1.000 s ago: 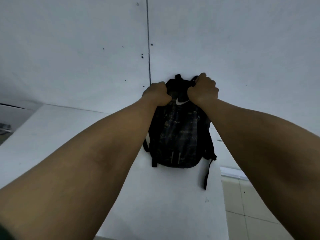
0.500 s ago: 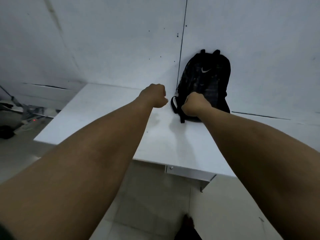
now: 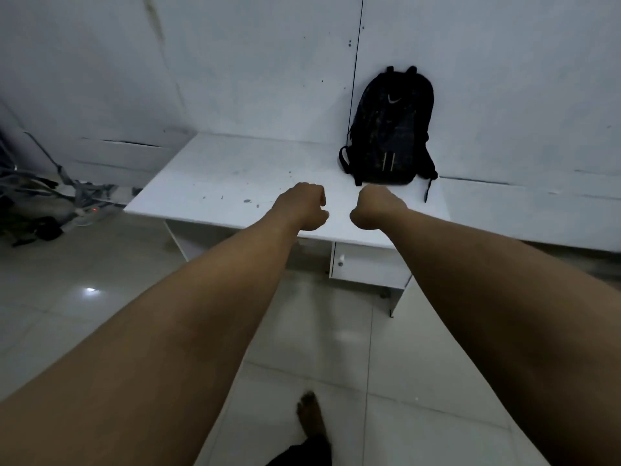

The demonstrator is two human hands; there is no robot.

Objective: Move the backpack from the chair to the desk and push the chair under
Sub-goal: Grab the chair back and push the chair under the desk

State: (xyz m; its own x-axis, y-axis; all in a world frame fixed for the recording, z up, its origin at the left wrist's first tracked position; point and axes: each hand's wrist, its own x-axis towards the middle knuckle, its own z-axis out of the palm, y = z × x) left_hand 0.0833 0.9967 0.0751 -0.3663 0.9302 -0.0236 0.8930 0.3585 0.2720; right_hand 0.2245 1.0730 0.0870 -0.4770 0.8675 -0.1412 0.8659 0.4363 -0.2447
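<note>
Nearest the camera, at six o'clock, one bare foot (image 3: 311,415) stands on the pale tiled floor (image 3: 100,297), and two forearms reach forward from the lower corners. Further out, the left hand (image 3: 302,210) and the right hand (image 3: 373,210) hang just beside each other above the near edge of the white table (image 3: 235,176), both curled into loose fists and grasping nothing. Beyond them, at about one o'clock from the hands, the single black backpack (image 3: 391,129) stands upright on the table's far right corner, its long axis vertical, its back leaning against the wall (image 3: 235,62), one strap (image 3: 428,190) trailing off the right edge. The right hand is the nearer of the two to it, but apart from it. So the first half of the task looks done: the backpack is on the table, not on any chair. The chair itself is nowhere in view, so which way it lies from the hands cannot be told; likely it is behind or to one side, and the person must turn to find it. Under the table at one o'clock sits one small drawer unit (image 3: 366,267), leaving the open bay to its left for the chair. At nine o'clock a tangle of cables (image 3: 50,203) lies on the floor.
</note>
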